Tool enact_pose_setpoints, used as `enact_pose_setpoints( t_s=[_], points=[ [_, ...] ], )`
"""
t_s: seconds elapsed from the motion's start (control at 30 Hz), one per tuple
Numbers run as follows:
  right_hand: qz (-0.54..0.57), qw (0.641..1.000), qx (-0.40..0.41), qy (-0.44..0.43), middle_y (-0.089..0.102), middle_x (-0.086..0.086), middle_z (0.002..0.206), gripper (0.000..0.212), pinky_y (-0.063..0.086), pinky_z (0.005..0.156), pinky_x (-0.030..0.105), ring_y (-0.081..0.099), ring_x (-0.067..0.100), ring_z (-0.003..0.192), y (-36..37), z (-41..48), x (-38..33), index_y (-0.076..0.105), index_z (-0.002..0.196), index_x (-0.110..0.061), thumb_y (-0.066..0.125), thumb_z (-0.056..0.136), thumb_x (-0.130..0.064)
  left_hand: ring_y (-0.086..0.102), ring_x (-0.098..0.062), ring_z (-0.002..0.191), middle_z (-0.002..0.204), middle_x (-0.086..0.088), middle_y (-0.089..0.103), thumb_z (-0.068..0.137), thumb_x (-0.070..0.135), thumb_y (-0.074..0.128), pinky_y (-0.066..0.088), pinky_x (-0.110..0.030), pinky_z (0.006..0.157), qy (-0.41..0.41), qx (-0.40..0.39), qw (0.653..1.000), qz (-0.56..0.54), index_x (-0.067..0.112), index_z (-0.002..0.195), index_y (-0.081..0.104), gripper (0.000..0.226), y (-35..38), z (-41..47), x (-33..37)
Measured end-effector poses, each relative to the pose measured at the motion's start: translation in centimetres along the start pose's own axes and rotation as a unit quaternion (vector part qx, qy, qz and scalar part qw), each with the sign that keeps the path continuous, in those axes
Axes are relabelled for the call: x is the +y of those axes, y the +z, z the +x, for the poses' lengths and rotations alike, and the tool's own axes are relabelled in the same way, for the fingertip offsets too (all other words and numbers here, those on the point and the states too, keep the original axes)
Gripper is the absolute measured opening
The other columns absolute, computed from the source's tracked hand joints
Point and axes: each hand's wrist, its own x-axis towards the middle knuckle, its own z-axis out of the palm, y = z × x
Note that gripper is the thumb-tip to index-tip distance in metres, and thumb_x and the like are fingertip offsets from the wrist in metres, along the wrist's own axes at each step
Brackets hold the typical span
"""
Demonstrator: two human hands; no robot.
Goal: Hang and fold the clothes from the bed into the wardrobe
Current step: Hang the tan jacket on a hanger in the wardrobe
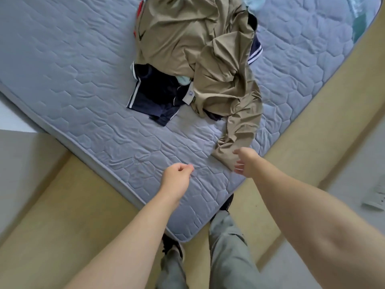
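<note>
Now right hand (246, 161) fingers spread at tan sleeve (239, 130) near mattress (83, 80) edge; left hand (177, 178) fingers curled, empty.

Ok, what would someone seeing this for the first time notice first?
A crumpled tan garment lies heaped mid-mattress, partly covering navy shorts with white stripes. Its long end trails toward the near corner, where the right hand reaches for it with fingers spread. The left hand hovers curled over the mattress beside it, holding nothing.
</note>
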Motion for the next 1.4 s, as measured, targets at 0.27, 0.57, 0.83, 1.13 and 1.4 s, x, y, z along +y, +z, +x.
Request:
enact_pose_setpoints(
  t_s=[0.27, 0.57, 0.83, 1.13, 1.4],
  points=[
    [0.066, 0.997, -0.005, 0.046, 0.050, 0.003, 0.104, 0.016, 0.045, 0.083, 0.038, 0.051, 0.022, 0.091, 1.6, 12.0, -1.1, 0.053, 0.097, -0.012, 0.041, 0.102, -0.023, 0.044, -0.008, 0.049, 0.064, 0.007, 0.055, 0.094, 0.024, 0.060, 0.034, -0.023, 0.049, -0.003, 0.009, 1.000, -0.026, 0.023, 0.076, 0.068, 0.020, 4.1, 9.1, -1.6],
    [0.129, 0.990, 0.061, -0.017, 0.066, 0.010, 0.105, 0.016, 0.050, 0.071, 0.034, 0.064, 0.027, 0.091, 1.9, 7.8, -1.1, 0.065, 0.097, -0.007, 0.073, 0.085, -0.013, 0.043, -0.012, 0.052, 0.063, 0.005, 0.056, 0.094, 0.021, 0.060, 0.032, -0.026, 0.051, -0.030, 0.001, 0.999, -0.028, 0.019, 0.075, 0.066, 0.020, 4.1, 7.8, -1.1],
    [-0.062, 0.956, -0.207, -0.199, 0.071, 0.008, 0.116, 0.041, 0.054, 0.086, 0.039, 0.065, 0.019, 0.093, -0.6, -10.4, -3.0, 0.067, 0.120, -0.025, 0.052, 0.093, 0.004, 0.057, -0.028, 0.085, 0.087, -0.007, 0.064, 0.099, 0.036, 0.048, 0.045, -0.036, 0.070, -0.009, 0.068, 0.996, 0.058, 0.013, 0.089, 0.065, 0.030, 1.1, 2.2, 7.4],
    [-0.323, 0.847, -0.207, -0.367, 0.069, 0.011, 0.109, 0.029, 0.053, 0.090, 0.044, 0.066, 0.028, 0.100, -3.3, -26.6, -0.1, 0.069, 0.113, -0.018, 0.062, 0.088, -0.004, 0.067, -0.027, 0.073, 0.089, -0.014, 0.069, 0.106, 0.032, 0.038, 0.053, -0.035, 0.062, -0.143, -0.176, 0.949, -0.218, 0.003, 0.096, 0.066, 0.041, -2.0, -7.9, 15.9],
    [-0.040, 0.961, -0.101, -0.255, 0.067, -0.002, 0.078, 0.025, 0.048, 0.064, 0.028, 0.060, 0.015, 0.072, -3.8, -29.6, 0.7, 0.075, 0.084, -0.018, 0.053, 0.084, -0.007, 0.061, -0.022, 0.066, 0.087, -0.012, 0.067, 0.091, -0.006, 0.037, 0.052, -0.031, 0.064, 0.048, -0.054, 0.970, -0.231, 0.019, 0.091, 0.071, 0.042, -6.8, -15.7, 17.2]
  ],
)
